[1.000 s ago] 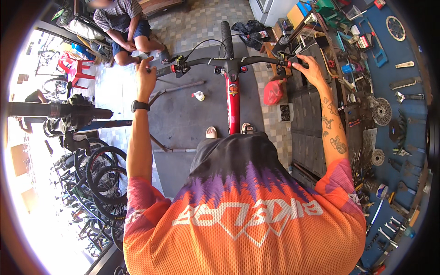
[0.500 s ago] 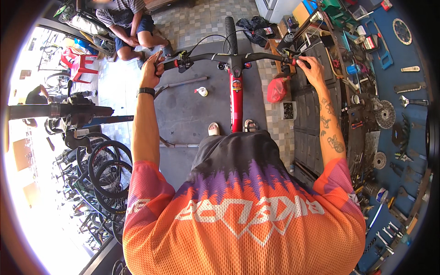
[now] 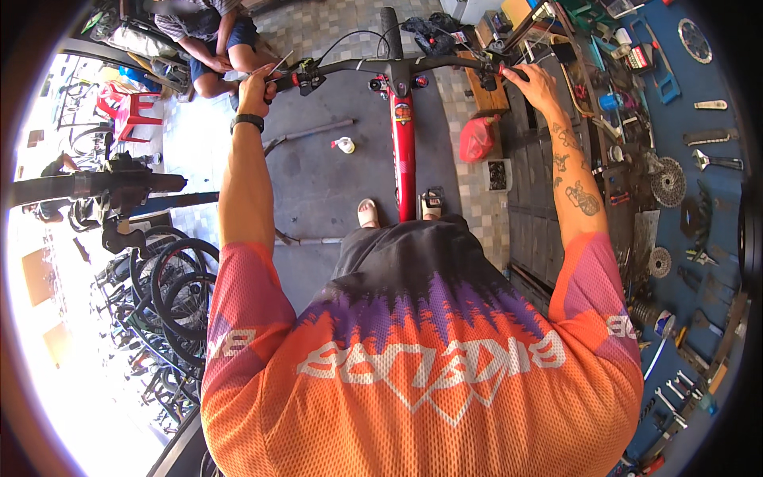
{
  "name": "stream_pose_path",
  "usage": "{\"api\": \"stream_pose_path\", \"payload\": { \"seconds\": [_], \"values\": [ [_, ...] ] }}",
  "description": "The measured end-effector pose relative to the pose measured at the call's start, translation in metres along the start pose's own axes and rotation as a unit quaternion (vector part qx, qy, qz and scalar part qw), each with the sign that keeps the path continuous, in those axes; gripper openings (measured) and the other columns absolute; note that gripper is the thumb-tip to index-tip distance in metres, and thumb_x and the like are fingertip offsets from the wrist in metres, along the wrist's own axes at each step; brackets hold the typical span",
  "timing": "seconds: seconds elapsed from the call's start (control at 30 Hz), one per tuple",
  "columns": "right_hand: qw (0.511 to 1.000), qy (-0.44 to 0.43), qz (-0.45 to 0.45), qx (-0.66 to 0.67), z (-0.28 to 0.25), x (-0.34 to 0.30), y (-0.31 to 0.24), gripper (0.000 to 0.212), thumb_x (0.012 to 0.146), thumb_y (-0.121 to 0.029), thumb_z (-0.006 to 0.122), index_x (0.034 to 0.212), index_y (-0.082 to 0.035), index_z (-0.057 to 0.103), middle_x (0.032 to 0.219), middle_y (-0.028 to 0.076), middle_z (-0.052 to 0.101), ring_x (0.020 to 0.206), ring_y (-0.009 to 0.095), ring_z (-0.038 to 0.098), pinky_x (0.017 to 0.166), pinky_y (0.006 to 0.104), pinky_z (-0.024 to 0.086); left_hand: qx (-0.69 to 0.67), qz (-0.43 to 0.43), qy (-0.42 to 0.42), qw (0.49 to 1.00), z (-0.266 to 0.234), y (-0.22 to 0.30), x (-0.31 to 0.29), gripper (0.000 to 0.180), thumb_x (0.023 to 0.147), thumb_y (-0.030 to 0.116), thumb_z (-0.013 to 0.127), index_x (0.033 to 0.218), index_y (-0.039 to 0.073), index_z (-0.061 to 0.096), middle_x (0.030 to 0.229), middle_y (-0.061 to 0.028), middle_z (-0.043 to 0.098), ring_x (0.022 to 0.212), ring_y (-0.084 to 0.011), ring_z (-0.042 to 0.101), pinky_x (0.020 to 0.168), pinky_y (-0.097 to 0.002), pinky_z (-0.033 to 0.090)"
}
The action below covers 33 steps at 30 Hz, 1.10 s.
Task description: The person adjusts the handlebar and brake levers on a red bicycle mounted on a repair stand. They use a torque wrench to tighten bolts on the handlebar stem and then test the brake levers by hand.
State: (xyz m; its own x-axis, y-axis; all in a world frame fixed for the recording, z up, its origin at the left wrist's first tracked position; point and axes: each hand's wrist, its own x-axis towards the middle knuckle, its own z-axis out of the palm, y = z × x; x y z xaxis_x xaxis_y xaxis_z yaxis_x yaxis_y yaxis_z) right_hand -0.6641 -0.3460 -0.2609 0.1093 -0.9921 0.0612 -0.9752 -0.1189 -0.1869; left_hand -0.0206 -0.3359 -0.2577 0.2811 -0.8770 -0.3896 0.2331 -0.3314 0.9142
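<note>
A bicycle with a red frame (image 3: pixel 403 151) stands between my legs, its black handlebar (image 3: pixel 350 67) spread across the top of the view. My left hand (image 3: pixel 256 89) is closed round the left grip, and a thin metal rod (image 3: pixel 280 63) sticks out past its fingers; its kind I cannot make out. At the other end, my right hand (image 3: pixel 534 86) is curled over the right grip, which it mostly hides. Brake levers and clamps (image 3: pixel 308 77) sit just inside each grip. Beyond the stem is the front tyre (image 3: pixel 390 33).
At the upper left a person (image 3: pixel 208 40) sits near a red plastic stool (image 3: pixel 127 111). Several bicycles (image 3: pixel 187 298) line the left side, with another handlebar (image 3: pixel 95 187) above them. A tool board (image 3: pixel 675 207) and workbench fill the right. Sticks (image 3: pixel 314 133) and a white container (image 3: pixel 343 145) lie on the floor.
The handlebar and both my hands have shifted up in the view, away from my body. The thin rod at my left hand now points more clearly upward.
</note>
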Motion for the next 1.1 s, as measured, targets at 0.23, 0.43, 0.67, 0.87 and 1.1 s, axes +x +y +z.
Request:
{"api": "stream_pose_path", "payload": {
  "seconds": [0.23,0.43,0.67,0.87,1.1],
  "values": [
    [1.000,-0.006,-0.010,0.005,0.001,-0.002,0.001,0.079,0.093,-0.082,0.049,0.131,-0.015,0.071,0.129,0.011,0.068,0.127,0.032,0.061,0.108,0.0522,0.045,0.001,-0.001,-0.006,1.000,-0.005,-0.001,0.000,0.033,0.101,0.012,0.058,0.132,0.003,0.067,0.102,-0.0142,0.073,0.051,-0.0092,0.044,0.045,-0.0233,0.029],
    [1.000,-0.015,0.002,-0.002,0.002,-0.001,0.002,0.081,0.093,-0.083,0.048,0.133,-0.016,0.070,0.133,0.011,0.067,0.130,0.033,0.059,0.111,0.0566,0.041,0.010,0.003,-0.012,1.000,-0.003,-0.001,-0.002,0.034,0.101,0.011,0.057,0.133,0.003,0.066,0.102,-0.0141,0.073,0.051,-0.0091,0.042,0.045,-0.0236,0.029],
    [0.999,-0.036,0.026,-0.007,0.002,0.002,0.005,0.088,0.090,-0.087,0.046,0.136,-0.015,0.068,0.139,0.012,0.064,0.135,0.034,0.055,0.114,0.0590,0.037,0.020,-0.002,-0.006,1.000,0.001,0.001,-0.001,0.033,0.102,0.012,0.056,0.132,0.004,0.067,0.099,-0.0131,0.073,0.051,-0.0088,0.043,0.045,-0.0236,0.030],
    [0.999,-0.037,0.029,-0.010,0.004,0.003,0.008,0.087,0.091,-0.086,0.047,0.136,-0.014,0.068,0.139,0.012,0.064,0.135,0.034,0.056,0.114,0.0566,0.038,0.035,0.007,-0.009,0.999,0.003,0.001,-0.002,0.033,0.102,0.012,0.056,0.132,0.003,0.067,0.098,-0.0131,0.073,0.050,-0.0090,0.042,0.044,-0.0240,0.030],
    [1.000,-0.017,0.008,0.003,0.002,0.001,0.008,0.085,0.091,-0.084,0.049,0.132,-0.013,0.070,0.135,0.014,0.067,0.131,0.035,0.058,0.111,0.0544,0.042,0.049,0.020,-0.005,0.999,0.006,0.000,-0.005,0.033,0.102,0.013,0.056,0.131,0.002,0.066,0.100,-0.0139,0.074,0.050,-0.0095,0.043,0.044,-0.0235,0.029]
  ]
}}
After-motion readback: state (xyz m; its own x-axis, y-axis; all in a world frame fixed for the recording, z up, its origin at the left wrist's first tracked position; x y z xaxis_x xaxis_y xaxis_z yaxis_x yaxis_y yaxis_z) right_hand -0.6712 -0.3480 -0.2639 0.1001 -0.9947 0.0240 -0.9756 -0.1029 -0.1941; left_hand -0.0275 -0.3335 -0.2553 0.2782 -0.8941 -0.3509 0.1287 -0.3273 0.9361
